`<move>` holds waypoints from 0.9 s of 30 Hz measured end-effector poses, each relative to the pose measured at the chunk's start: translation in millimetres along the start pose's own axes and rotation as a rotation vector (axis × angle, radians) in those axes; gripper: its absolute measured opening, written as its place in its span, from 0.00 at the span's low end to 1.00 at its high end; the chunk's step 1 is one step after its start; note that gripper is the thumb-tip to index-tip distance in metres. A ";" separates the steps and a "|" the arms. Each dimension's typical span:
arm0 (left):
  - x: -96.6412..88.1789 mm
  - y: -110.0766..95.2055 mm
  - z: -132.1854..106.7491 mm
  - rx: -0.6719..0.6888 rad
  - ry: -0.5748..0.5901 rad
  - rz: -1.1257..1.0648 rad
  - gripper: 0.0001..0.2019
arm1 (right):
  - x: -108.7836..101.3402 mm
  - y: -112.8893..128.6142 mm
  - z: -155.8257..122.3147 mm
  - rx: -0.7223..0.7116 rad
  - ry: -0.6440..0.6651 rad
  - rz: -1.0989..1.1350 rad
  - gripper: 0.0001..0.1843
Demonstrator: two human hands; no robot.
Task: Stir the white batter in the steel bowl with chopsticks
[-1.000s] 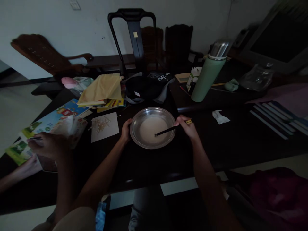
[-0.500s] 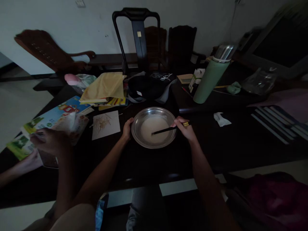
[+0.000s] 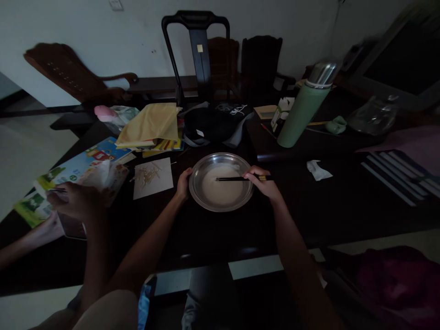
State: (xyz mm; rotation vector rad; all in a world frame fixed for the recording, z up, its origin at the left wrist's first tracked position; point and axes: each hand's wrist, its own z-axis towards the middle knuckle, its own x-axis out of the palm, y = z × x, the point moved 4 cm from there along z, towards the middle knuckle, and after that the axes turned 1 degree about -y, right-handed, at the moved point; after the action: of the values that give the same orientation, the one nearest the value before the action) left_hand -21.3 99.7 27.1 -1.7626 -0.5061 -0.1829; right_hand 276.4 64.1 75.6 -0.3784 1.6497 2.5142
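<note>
Left hand (image 3: 184, 184) grasping the left edge of the bowl (image 3: 196, 183), presumably steadying it on the table (image 3: 220, 236); pale liquid (image 3: 224, 192) inside; chopsticks (image 3: 232, 178) extending over it, gripped toward their gold ends by the right hand (image 3: 263, 182), probably for reach.

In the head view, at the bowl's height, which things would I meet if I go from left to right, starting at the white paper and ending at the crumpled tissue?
White paper, left hand, bowl, right hand, crumpled tissue.
</note>
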 end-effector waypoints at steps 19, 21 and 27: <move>-5.8 3.7 5.7 0.019 0.014 0.032 0.11 | -30.9 -4.0 -6.1 0.050 -0.245 -0.024 0.28; -5.6 3.4 5.7 0.025 0.021 0.034 0.11 | -19.1 -0.9 -4.8 0.033 -0.124 -0.015 0.28; -5.2 2.1 4.9 0.031 0.030 0.060 0.13 | -8.9 -0.8 0.7 -0.012 -0.124 -0.103 0.24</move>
State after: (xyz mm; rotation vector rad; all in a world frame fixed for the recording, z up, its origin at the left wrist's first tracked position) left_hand -25.7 102.8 22.0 -1.7397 -0.4317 -0.1581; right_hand 285.1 65.4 77.5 -0.2943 1.5298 2.4217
